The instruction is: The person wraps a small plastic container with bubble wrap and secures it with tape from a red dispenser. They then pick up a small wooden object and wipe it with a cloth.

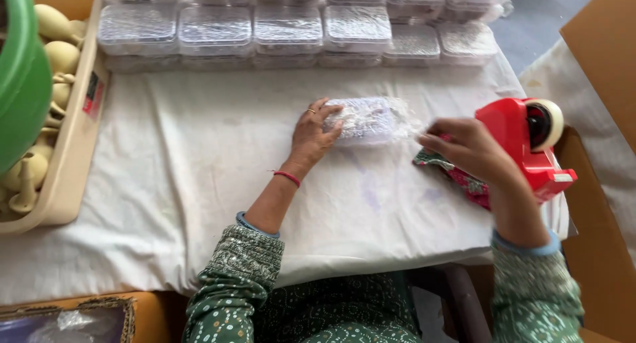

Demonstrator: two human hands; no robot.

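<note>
The left hand [311, 134] rests on the left end of a small clear plastic box [371, 120] wrapped in film, which lies near the middle of the white cloth [199, 157] covering the counter. Its fingers [329, 128] are slightly spread and pressed flat against the box's near side and end, holding it down. A ring shows on one finger and a red thread band [287, 177] circles the wrist.

The right hand [467, 147] sits just beside the box's right end, fingers drawn together as if pinching the loose edge of the film there, though the blur makes it hard to tell what exactly they grip. Just behind that hand stands a red tape dispenser [530, 144] at the right edge of the counter, with a patterned red and green cloth [457, 177] lying under the hand.

Along the far edge, rows of similar wrapped boxes [285, 28] are stacked. At the left, a beige tray [73, 144] holds pale cream-coloured pieces, next to a green tub [20, 71].
</note>
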